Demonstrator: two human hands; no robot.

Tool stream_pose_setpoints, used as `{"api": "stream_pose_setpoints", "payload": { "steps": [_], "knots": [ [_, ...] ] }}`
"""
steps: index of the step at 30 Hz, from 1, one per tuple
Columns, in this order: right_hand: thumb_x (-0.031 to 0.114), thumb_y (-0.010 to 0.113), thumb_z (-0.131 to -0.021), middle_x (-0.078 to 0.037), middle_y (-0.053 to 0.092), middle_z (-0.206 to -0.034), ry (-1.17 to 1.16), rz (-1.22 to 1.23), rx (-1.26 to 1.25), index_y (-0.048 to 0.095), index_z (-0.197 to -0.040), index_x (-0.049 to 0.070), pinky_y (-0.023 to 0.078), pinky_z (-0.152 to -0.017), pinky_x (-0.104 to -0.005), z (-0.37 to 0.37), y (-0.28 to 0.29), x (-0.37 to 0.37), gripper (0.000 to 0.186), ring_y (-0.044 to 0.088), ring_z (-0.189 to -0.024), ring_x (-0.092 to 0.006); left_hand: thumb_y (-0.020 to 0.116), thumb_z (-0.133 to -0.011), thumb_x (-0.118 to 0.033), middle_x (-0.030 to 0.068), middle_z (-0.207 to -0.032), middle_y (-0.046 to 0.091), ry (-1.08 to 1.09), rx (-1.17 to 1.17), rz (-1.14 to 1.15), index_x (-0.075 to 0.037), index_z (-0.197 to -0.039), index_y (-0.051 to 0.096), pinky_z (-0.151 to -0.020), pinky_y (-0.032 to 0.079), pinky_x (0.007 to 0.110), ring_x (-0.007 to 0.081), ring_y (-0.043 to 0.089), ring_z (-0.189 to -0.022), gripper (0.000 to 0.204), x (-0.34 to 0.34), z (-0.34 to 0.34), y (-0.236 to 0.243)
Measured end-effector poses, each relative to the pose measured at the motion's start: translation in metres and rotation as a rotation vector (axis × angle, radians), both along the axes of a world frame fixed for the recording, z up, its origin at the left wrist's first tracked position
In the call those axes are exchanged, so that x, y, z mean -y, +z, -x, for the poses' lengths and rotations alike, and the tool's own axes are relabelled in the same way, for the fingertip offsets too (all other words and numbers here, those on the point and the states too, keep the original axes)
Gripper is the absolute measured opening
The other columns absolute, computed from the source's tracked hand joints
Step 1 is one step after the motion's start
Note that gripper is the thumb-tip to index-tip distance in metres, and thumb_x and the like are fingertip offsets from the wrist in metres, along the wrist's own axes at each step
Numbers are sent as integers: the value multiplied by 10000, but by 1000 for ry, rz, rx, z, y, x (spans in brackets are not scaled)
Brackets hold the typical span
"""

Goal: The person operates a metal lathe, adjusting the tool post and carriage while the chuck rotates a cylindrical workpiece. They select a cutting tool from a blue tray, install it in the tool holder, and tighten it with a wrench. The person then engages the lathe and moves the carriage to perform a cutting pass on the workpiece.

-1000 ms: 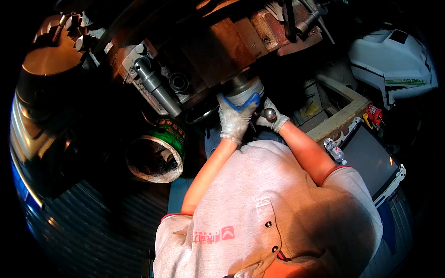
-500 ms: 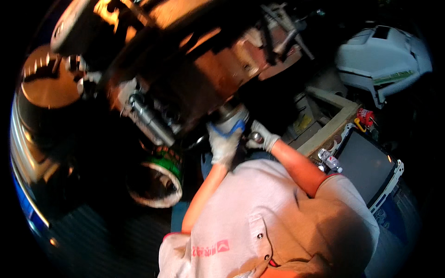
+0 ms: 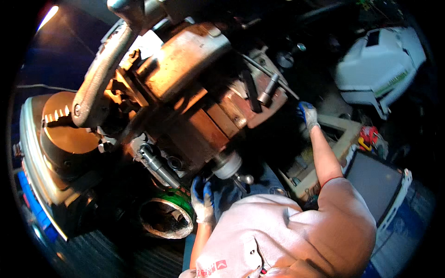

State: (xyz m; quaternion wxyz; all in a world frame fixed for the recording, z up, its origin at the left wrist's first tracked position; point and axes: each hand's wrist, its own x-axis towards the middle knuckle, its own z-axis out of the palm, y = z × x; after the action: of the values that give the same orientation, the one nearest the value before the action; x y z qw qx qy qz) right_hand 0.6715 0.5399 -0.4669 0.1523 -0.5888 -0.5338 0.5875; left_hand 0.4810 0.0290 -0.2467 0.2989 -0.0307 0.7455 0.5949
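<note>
A big rusty brown machine (image 3: 185,92) fills the upper middle of the frame, with a long curved grey handle (image 3: 99,78) on its upper left side. At the left of the frame sits a round gold metal drum (image 3: 65,134). At the upper right is a white plastic cover (image 3: 380,65) with a green stripe. Low on the right lies a flat dark panel with a white edge (image 3: 378,185). Just below the machine, at the lower middle, stands a green bucket (image 3: 169,215) with a dirty inside. A short pale knob (image 3: 227,164) sticks out from the bottom of the machine, in the middle of the frame. The left hand (image 3: 202,201), in a white and blue glove, hangs just beside the bucket and below the knob; its fingers look a little bent and hold nothing, though it is dark there. The right hand (image 3: 307,116), in the same kind of glove, reaches up to the right side of the machine, near a dark lever (image 3: 269,88); I cannot tell if its fingers are apart or closed on something.
</note>
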Motion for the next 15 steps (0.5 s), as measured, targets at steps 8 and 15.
{"api": "stream_pose_setpoints", "payload": {
  "steps": [8, 15],
  "knots": [
    [577, 579, -858, -194, 725, -907, 1012, -428, 864, 740, -912, 28, 528, -785, -454, 22, -179, -101, 575, 692, -860, -364, 620, -969, -375, 105, -1086, 671, 365, 169, 680, -10, -1240, 600, -845, 509, 331, 191, 643, -975, 454, 142, -69, -22],
    [526, 576, -896, -76, 646, -666, 807, -397, 675, 707, -753, 57, 468, -618, -397, 6, -208, -119, 508, 579, -615, -230, 611, -914, -530, 163, -1006, 725, 423, 592, 1059, 17, -1129, 667, -841, 519, 371, 270, 692, -949, 590, 212, -180, -35]
  ]
}}
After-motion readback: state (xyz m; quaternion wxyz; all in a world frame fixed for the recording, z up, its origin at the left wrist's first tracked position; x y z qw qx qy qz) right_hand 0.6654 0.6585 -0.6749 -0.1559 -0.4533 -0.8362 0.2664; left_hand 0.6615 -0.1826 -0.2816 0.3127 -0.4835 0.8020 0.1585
